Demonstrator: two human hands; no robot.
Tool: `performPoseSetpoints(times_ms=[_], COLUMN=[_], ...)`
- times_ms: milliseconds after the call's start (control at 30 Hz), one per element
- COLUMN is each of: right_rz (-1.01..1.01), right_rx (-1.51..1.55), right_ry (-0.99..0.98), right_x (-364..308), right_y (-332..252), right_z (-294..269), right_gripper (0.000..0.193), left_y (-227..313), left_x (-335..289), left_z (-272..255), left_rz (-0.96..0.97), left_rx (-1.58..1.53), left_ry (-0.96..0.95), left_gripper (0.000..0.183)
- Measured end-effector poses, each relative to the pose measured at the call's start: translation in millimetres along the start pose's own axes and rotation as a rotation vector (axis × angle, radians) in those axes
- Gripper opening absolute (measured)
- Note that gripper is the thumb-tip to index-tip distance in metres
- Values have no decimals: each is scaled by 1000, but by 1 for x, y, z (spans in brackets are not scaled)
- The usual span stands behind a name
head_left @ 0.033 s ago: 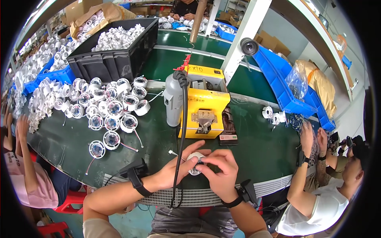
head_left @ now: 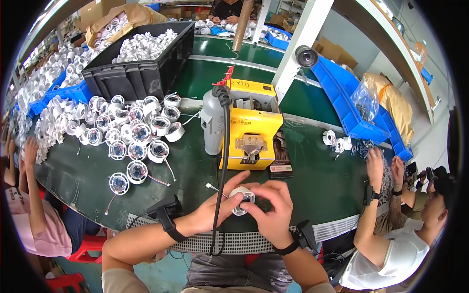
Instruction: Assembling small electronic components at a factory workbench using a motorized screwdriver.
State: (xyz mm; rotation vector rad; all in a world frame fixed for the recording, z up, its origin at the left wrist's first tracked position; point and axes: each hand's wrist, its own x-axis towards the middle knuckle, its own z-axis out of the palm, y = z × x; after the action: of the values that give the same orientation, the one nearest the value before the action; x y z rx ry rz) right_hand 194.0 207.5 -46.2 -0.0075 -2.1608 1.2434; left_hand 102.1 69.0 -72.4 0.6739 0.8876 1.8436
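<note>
A round white plastic housing (head_left: pixel 243 200) with a dark circuit board inside is held close in front of me. My left hand (head_left: pixel 224 200) grips it from the left with the thumb on its near rim, and a short white cable with a plug sticks out on that side. My right hand (head_left: pixel 272 204) is curled around the right side, thumb tip at the board and index finger by the upper rim. A black cord hangs down across my left hand. Similar housings with boards and wires (head_left: pixel 137 172) lie to the left.
A yellow machine (head_left: pixel 249 127) stands ahead, with a grey cylinder (head_left: pixel 211 124) beside it and a small dark box (head_left: pixel 281 168) at its right. A black crate (head_left: pixel 139 73) of white parts sits far left. Blue bins (head_left: pixel 366 128) stand right. Co-workers' hands are at both sides.
My right index finger has lifted a little from the housing's middle toward its rim, so more of the board shows. The housing stays in my left hand.
</note>
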Motion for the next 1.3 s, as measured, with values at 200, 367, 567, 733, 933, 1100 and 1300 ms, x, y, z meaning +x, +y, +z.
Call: performPoseSetpoints(times_ms=[200,367,567,733,933,1100,1300], right_rz=[167,404,414,-25,-179,-99,-199], right_rx=[150,534,406,-114,-134,58,626], right_ry=[-194,-233,-243,-158,42,-141,273], right_x=[-4,1,5,24,83,105,116], right_y=[19,15,13,2,-15,3,-15], right_z=[-10,-7,-10,-6,37,70,41], right_gripper=[36,33,33,17,44,68,59], left_y=[18,20,34,34,24,28,24], left_x=[-3,1,0,0,5,9,11], left_z=[7,-3,-2,-9,-21,-24,-28], left_rz=[-6,-40,-141,-183,-161,-231,-284], left_rx=[253,252,460,195,223,216,171], left_ry=[-71,-120,-47,35,125,195,240], left_gripper=[81,84,71,53,41,36,34])
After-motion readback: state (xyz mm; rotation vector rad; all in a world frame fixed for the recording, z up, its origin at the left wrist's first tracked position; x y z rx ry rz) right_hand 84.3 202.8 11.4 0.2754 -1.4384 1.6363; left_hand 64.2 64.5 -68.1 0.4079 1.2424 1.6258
